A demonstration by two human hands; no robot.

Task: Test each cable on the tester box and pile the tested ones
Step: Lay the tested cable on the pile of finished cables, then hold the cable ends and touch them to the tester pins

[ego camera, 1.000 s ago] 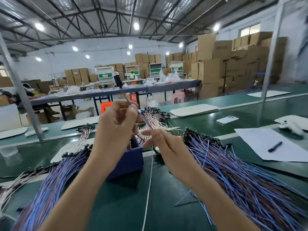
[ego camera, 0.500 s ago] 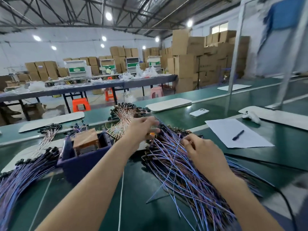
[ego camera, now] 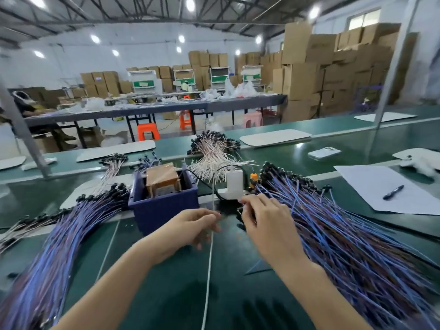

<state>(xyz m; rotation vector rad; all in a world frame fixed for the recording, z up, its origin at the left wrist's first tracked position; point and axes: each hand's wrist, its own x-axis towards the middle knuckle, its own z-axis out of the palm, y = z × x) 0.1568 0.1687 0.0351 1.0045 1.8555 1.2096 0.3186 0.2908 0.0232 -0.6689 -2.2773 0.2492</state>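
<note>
Reaching at the 9 o'clock edge of the right pile (ego camera: pixel 345 234), the right hand (ego camera: pixel 266 220) had thumb and forefinger drawn together on what looked like the dark connector end of one cable (ego camera: pixel 239 211). Blur kept the grip from being certain. The left hand (ego camera: pixel 190 231) hovered just beside it, at its 9 o'clock, with its fingers loosely curled next to a white cord (ego camera: pixel 209 270). Whether they pinched anything could not be told.

The tester box (ego camera: pixel 164 208), blue and open-topped, stood at 10 o'clock from the right hand and at 11 o'clock from the left. The left hand was the nearer of the two. My judgement was that the pinched end had to travel toward 10 o'clock to reach the box. The pile's cables ran with connector heads at 11 o'clock and tails at 5 o'clock, so a pulled cable would slide out along that line.

Counted, there was one tester box and two hands. Two blue-purple piles lay on the bench, the right one and the left pile (ego camera: pixel 59 246) at 9 o'clock of the box. The cables in each were too many to count. One large pale bundle (ego camera: pixel 214 158) lay at 12 o'clock. There was also one white plug (ego camera: pixel 234 182), one phone (ego camera: pixel 323 152), one sheet of paper (ego camera: pixel 371 184) and one pen (ego camera: pixel 392 192), all toward 2 o'clock.
</note>
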